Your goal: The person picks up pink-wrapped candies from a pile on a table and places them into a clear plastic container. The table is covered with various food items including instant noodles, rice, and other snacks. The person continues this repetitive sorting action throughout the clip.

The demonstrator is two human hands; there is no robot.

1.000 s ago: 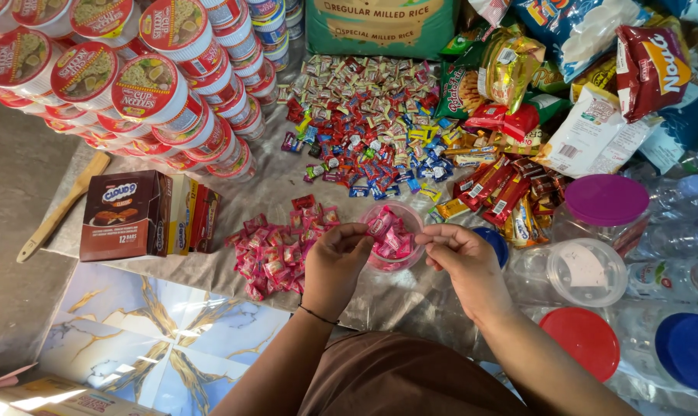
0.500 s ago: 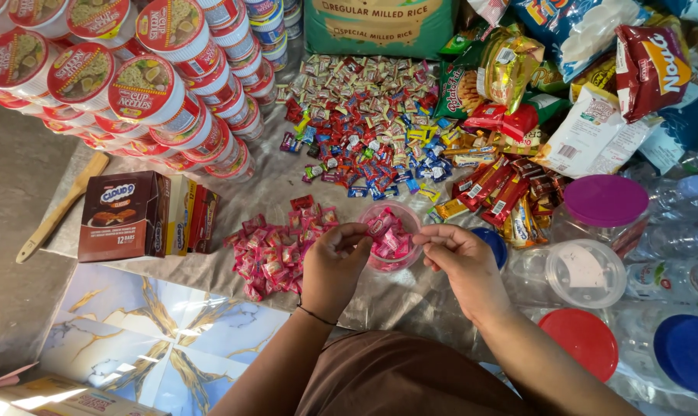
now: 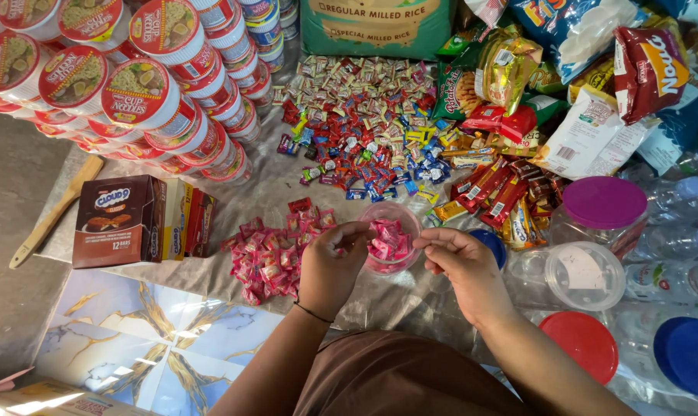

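A small clear plastic jar with pink wrapped candies inside stands on the clear sheet in front of me. My left hand rests at the jar's left rim, fingers curled, pinching a pink candy. At the jar's right rim is my right hand, fingertips together at its edge; whether they hold a candy I cannot tell. A pile of pink wrapped candies lies just left of my left hand.
Stacked cup noodles fill the far left; brown snack boxes and a wooden spatula lie below them. Mixed loose candies, a rice sack, snack bags, chocolate bars and lidded plastic jars surround the right.
Both hands stay at the jar; my right hand has come in slightly toward the rim. The camera view has shifted a little.
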